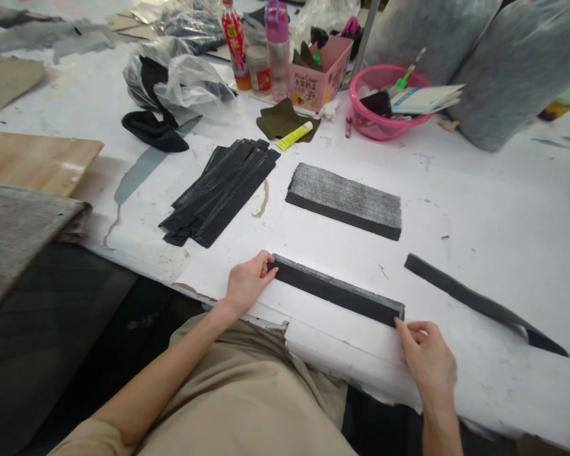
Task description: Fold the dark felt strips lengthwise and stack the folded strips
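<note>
A long black fabric strip (335, 290) with a grey upper edge lies near the table's front edge. My left hand (249, 282) pinches its left end between thumb and fingers. At the strip's right end, my right hand (427, 354) grips the lower corner with thumb and finger. Beyond it lies a wider grey piece, or stack of pieces, (344, 195) with a black band along its near side. A fanned pile of black strips (223, 190) is to the left. Off to the right, a narrow dark strip (484, 304) lies slanted, its far end twisted.
A yellow tube (294, 135) rests on olive fabric scraps (278, 118). Behind stand a red-labelled bottle (235, 47), a pink-lidded bottle (278, 57), a pink box (313, 85) and a pink basin (384, 126). Large grey sacks (517, 82) stand at the back right; boards (33, 158) lie left.
</note>
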A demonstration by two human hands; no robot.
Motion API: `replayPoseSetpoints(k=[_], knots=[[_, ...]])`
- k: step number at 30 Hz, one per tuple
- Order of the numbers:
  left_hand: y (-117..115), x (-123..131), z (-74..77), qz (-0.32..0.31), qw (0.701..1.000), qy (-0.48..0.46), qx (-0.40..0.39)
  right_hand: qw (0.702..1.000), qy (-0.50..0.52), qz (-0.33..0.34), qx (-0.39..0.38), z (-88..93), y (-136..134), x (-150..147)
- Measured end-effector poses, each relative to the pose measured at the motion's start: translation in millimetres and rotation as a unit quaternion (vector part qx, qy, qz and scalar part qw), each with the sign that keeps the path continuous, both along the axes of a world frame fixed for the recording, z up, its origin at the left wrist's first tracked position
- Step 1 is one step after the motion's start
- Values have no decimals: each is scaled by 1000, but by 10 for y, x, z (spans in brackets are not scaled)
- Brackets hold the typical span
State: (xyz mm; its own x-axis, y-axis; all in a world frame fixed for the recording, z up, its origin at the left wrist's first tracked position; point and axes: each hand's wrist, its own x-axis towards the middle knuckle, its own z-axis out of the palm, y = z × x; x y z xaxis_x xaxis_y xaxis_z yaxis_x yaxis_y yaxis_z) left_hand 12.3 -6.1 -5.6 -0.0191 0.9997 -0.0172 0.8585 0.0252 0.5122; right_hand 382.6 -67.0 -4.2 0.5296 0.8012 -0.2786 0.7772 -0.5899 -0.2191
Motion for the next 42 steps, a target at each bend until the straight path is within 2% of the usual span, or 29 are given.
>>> replayPoseSetpoints(k=[3,4,6,8,9,12,14,19,25,30,35,42], knots=[[-54,15,-39,-97,986,60,124,991,-88,15,104,61,-81,-246],[-61,15,-60,-128,976,74,159,981,-100,47,161,75,-97,-401],[-60,11,-106,-178,958,85,207,951,-60,180,246,71,-96,-784],[-49,4,-148,-221,945,83,228,919,-10,299,254,20,-55,-1185],[-44,-1,-163,-238,939,81,233,913,5,333,236,-15,-28,-1364],[-37,-24,-183,-265,931,85,237,905,27,376,199,-114,43,-1730],[-40,-49,-185,-269,929,89,237,902,30,391,180,-149,66,-1813],[-46,-131,-193,-276,931,74,229,903,19,400,157,-136,3,-1597],[-46,-184,-224,-277,934,41,222,930,-20,331,159,-144,-213,-1050],[-30,-189,-260,-269,941,33,201,937,-53,272,213,-204,-322,-725],[131,-173,-248,-287,938,20,191,936,-76,225,260,-169,-389,-659],[358,-192,-138,-307,927,57,206,937,-129,230,230,24,-584,-721]])
